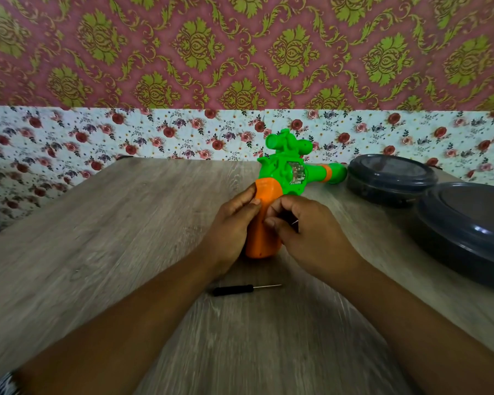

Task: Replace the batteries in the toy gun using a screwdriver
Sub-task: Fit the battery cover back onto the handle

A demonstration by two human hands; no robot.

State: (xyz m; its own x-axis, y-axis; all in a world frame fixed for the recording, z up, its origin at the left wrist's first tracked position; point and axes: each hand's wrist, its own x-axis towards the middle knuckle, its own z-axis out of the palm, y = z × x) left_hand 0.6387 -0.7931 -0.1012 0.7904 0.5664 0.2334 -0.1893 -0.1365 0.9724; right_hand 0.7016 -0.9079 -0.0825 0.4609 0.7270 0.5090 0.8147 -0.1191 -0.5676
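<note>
A green and orange toy gun lies on the wooden table, its orange grip pointing toward me and its barrel to the right. My left hand grips the orange handle from the left side. My right hand has curled fingers against the handle's right side and pinches something small and dark there; what it is cannot be made out. A small black-handled screwdriver lies loose on the table nearer to me, between my forearms, tip pointing right.
Two dark grey round containers stand at the right, one by the gun's barrel and a bigger one at the table's right edge. A flowered wall panel runs along the table's far edge.
</note>
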